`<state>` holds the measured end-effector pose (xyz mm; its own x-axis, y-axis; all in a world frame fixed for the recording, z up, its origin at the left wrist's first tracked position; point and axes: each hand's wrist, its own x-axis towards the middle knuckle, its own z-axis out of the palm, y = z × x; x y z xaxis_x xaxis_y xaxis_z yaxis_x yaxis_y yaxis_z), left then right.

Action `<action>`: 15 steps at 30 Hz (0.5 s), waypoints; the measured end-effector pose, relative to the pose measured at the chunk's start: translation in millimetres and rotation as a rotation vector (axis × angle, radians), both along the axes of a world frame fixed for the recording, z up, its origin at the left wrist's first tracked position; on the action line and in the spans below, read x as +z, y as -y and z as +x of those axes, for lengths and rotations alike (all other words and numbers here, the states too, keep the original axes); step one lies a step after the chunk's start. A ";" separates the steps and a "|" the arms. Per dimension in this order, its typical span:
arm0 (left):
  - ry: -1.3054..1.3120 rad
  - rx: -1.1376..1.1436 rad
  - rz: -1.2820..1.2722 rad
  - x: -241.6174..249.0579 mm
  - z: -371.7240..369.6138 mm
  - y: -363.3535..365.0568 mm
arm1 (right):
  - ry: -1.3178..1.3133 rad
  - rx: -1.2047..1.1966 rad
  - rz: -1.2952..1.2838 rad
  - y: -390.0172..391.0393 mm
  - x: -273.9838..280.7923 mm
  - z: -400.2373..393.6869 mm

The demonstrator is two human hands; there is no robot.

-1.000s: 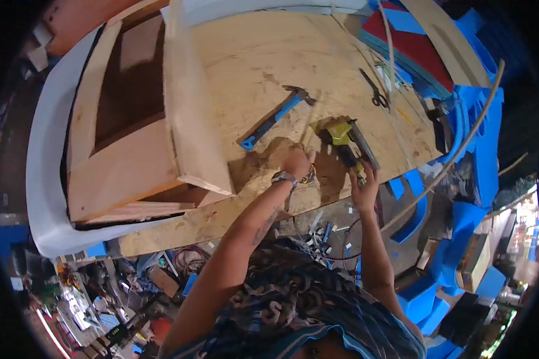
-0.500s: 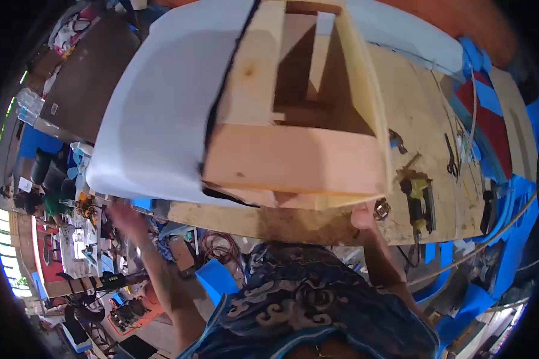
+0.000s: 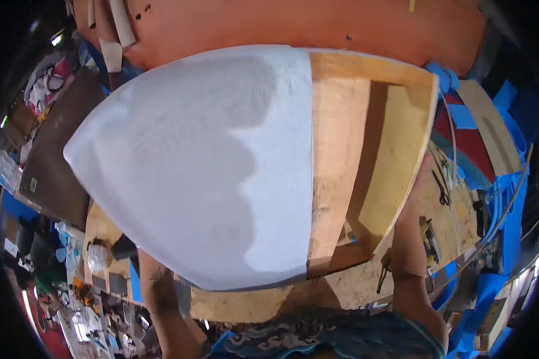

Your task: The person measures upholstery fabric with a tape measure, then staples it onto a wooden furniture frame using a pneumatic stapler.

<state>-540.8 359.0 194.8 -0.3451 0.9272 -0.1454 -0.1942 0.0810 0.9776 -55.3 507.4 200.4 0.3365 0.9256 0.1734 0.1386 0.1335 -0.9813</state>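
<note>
A large wooden frame, half covered in pale cloth, lies over the wooden table. Its cloth-covered part tapers to a point on the left, and the bare wooden part with an opening faces right. My left forearm reaches up under the lower left edge, and the hand itself is hidden beneath the piece. At the right edge only a sliver of my right hand shows against the wood; its fingers are hidden.
Black scissors and a tool with yellow parts lie on the table's right side. Blue strips and a red and blue padded piece are farther right. A brown box stands left. An orange-brown surface spans the back.
The piece has turned so its cloth side faces up and its open end points right. My left hand has gone under its left part; my right hand has moved up along the right edge.
</note>
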 end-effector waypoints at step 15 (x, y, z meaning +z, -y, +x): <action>-0.137 0.051 0.013 31.6 -28.8 40.4 | -0.207 0.102 -0.130 58.4 14.5 -6.1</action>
<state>-569.7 318.6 226.4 -0.4078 0.9094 -0.0821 -0.0625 0.0619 0.9961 -61.4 449.0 214.9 0.2558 0.9667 -0.0120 -0.0750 0.0075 -0.9972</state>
